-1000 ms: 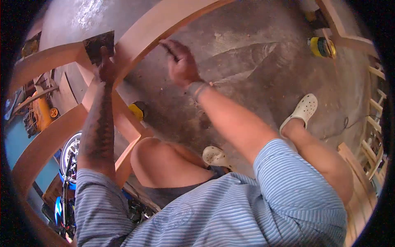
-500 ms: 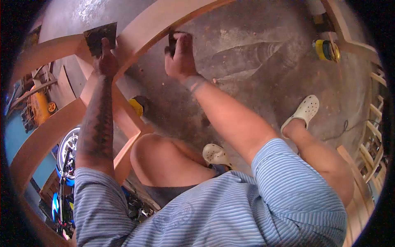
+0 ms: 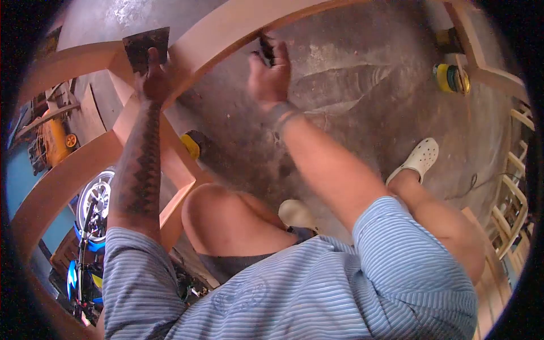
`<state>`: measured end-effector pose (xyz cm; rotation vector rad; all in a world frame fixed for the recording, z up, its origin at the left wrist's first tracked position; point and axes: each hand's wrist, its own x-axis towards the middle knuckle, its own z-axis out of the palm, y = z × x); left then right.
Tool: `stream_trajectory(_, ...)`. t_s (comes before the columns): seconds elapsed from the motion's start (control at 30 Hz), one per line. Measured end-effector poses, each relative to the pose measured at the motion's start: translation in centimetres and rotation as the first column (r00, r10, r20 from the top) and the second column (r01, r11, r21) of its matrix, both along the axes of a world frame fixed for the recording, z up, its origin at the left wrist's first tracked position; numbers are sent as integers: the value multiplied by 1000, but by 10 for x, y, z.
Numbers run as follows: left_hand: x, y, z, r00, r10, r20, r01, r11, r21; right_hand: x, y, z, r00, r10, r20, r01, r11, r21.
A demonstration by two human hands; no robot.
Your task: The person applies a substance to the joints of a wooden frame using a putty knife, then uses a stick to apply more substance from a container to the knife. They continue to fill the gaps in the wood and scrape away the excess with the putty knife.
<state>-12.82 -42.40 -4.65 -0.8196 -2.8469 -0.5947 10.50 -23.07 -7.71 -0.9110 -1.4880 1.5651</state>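
A dark, square flat plate (image 3: 139,50) with a smeared surface is gripped in my left hand (image 3: 153,85), one finger laid along its face. That hand sits over the joint of a curved wooden frame (image 3: 238,34). My right hand (image 3: 271,82), slightly blurred, is closed round a small dark flat piece (image 3: 265,46), whose tip comes right up to the underside edge of the curved beam. I cannot tell what kind of tool this piece is.
Below the frame stands a yellow and black round object (image 3: 191,146); a similar yellow roll (image 3: 451,78) is at the right. Wooden slatted frames (image 3: 510,192) line the right side. A motorbike wheel (image 3: 97,198) and an orange machine (image 3: 55,139) show at the left.
My right hand has moved right along the curved beam with the dark piece. My left hand and its plate have shifted slightly right with the view.
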Motion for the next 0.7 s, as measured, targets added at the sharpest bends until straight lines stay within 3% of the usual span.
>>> stream_trajectory(0.07, 8, -3, 1, 972, -124, -200, 91, 982, -167, -11, -28, 4, 1000, -29, -8, 29, 999, 24)
stream_trajectory(0.13, 16, 2, 9, 993, -55, -101, 50, 998, -47, -9, -46, 6, 1000, -18, 7, 17, 992, 124)
stream_trajectory(0.2, 28, 25, 33, 933, 105, 345, -211, 934, 288, 10, -44, 15, 952, 285, -111, -275, 957, 97)
stream_trajectory(0.23, 30, 30, 35, 915, 112, 387, -254, 907, 337, 16, -41, 19, 885, 432, -176, -421, 902, 94)
stream_trajectory(0.27, 31, 31, 34, 895, 122, 430, -300, 876, 376, 21, -36, 21, 908, 400, -123, -398, 916, 40)
stream_trajectory(0.33, 20, 22, 26, 923, 134, 360, -256, 914, 314, 30, -14, 21, 941, 339, -5, -339, 939, -55)
stream_trajectory(0.43, 12, 12, 14, 982, 117, 146, -125, 991, 50, 33, 23, 12, 995, 35, 92, -48, 989, 141)
stream_trajectory(0.53, 18, 17, 23, 994, 102, 30, -99, 990, -97, 8, 9, 6, 998, -35, 47, 27, 987, 157)
stream_trajectory(0.57, 8, 4, 8, 996, 1, -90, -20, 978, -209, 3, -9, 10, 999, -12, 48, 4, 987, 164)
stream_trajectory(0.63, -14, -15, -17, 943, -175, -285, 97, 959, -268, -11, -44, 14, 998, 49, -45, -36, 966, 257)
stream_trajectory(0.7, -19, -23, -27, 869, -261, -420, 184, 959, -217, -8, -61, 12, 996, 62, -63, -40, 953, 299)
